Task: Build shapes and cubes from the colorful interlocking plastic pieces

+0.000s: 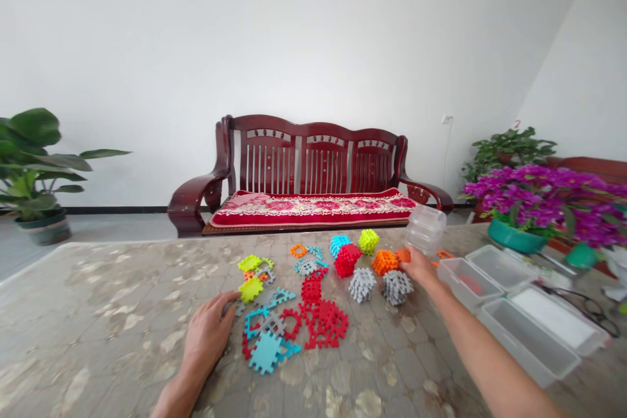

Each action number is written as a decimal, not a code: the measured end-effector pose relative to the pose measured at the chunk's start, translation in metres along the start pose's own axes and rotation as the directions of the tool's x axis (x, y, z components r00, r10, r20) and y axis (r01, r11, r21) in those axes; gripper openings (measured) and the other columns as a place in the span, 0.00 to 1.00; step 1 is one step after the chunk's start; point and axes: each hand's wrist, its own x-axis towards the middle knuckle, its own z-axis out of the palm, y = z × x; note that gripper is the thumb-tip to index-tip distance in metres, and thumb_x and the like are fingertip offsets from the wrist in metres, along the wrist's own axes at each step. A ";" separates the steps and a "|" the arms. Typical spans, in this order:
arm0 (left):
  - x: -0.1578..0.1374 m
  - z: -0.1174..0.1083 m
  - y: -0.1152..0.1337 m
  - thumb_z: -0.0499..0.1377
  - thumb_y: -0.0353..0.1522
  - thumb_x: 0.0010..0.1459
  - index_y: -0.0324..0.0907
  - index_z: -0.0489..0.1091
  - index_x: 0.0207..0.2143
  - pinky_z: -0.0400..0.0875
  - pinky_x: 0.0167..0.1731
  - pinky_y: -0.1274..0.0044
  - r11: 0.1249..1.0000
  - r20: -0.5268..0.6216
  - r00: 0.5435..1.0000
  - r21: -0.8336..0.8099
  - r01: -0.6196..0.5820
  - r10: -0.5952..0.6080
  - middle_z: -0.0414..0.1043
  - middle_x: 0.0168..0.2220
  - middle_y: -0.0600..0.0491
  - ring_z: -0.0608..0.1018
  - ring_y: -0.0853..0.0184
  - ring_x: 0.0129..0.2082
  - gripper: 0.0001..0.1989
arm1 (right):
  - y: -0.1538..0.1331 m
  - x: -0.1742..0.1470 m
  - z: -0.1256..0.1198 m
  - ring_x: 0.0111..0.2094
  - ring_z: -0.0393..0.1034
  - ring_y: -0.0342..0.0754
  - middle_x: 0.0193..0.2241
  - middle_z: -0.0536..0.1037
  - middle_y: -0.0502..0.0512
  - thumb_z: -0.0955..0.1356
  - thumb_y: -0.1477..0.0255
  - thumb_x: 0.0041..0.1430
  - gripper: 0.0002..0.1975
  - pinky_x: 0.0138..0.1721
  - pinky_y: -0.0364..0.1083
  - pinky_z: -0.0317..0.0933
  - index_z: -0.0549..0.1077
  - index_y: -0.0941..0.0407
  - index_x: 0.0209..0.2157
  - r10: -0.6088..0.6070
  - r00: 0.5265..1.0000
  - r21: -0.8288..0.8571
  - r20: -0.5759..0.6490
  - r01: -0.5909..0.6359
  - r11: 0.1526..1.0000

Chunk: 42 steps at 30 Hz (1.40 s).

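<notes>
Honestly, our right hand (422, 268) pinches an orange piece (403, 255) beside the orange stack (385, 262); a careless nudge could scatter that stack. Our left hand (209, 325) rests by grey pieces (240, 307), grip unclear.

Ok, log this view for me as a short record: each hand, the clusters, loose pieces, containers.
Left hand: on the table, fingertips by a gray piece; grip unclear
Right hand: fingers at an orange piece; grip unclear
Clusters: blue cluster, red cluster, yellow-green cluster, orange cluster, two gray clusters
Loose pieces: mostly between the hands, including red pieces and a light blue piece
Containers: clear boxes at picture right; clear container beyond the right hand
</notes>
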 end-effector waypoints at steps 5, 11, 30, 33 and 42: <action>0.000 -0.001 0.000 0.47 0.37 0.59 0.47 0.77 0.45 0.70 0.53 0.68 1.000 -0.007 1.000 -0.006 -0.009 0.009 0.79 0.48 0.52 0.78 0.59 0.49 0.21 | -0.001 0.002 0.005 0.50 0.73 0.54 0.51 0.77 0.63 0.70 0.77 0.47 0.32 0.48 0.47 0.64 0.68 0.58 0.58 -0.031 0.999 0.020 0.038 0.030 0.999; 0.000 -0.001 0.000 0.48 0.36 0.59 0.47 0.77 0.44 0.69 0.53 0.69 1.000 -0.003 1.000 -0.018 -0.023 0.023 0.79 0.49 0.52 0.78 0.60 0.50 0.20 | 0.002 0.001 0.008 0.50 0.74 0.55 0.50 0.78 0.63 0.69 0.79 0.45 0.31 0.49 0.48 0.64 0.71 0.58 0.55 -0.036 0.999 0.055 0.021 0.034 0.998; -0.004 -0.005 0.013 0.49 0.33 0.58 0.47 0.77 0.43 0.67 0.55 0.69 0.999 -0.013 1.000 -0.045 0.001 -0.002 0.78 0.49 0.53 0.77 0.62 0.50 0.18 | -0.083 -0.032 -0.054 0.43 0.73 0.52 0.40 0.80 0.61 0.58 0.76 0.56 0.18 0.49 0.48 0.64 0.76 0.57 0.41 -0.017 0.881 0.477 -0.472 0.272 0.836; -0.004 -0.006 0.014 0.49 0.32 0.58 0.48 0.76 0.43 0.66 0.55 0.69 0.999 -0.014 1.000 -0.051 0.005 -0.006 0.78 0.49 0.53 0.77 0.62 0.50 0.17 | -0.143 -0.054 -0.051 0.46 0.72 0.53 0.41 0.80 0.59 0.59 0.74 0.59 0.16 0.52 0.49 0.63 0.77 0.54 0.39 -0.293 0.871 0.454 -0.393 0.461 0.762; -0.004 -0.005 0.013 0.50 0.33 0.59 0.49 0.77 0.44 0.66 0.55 0.68 0.998 -0.001 1.000 -0.064 0.011 -0.011 0.78 0.50 0.54 0.76 0.62 0.51 0.17 | -0.262 -0.080 0.018 0.53 0.69 0.50 0.51 0.77 0.57 0.64 0.74 0.61 0.18 0.56 0.46 0.58 0.74 0.55 0.52 -0.616 0.766 0.222 0.183 0.578 0.785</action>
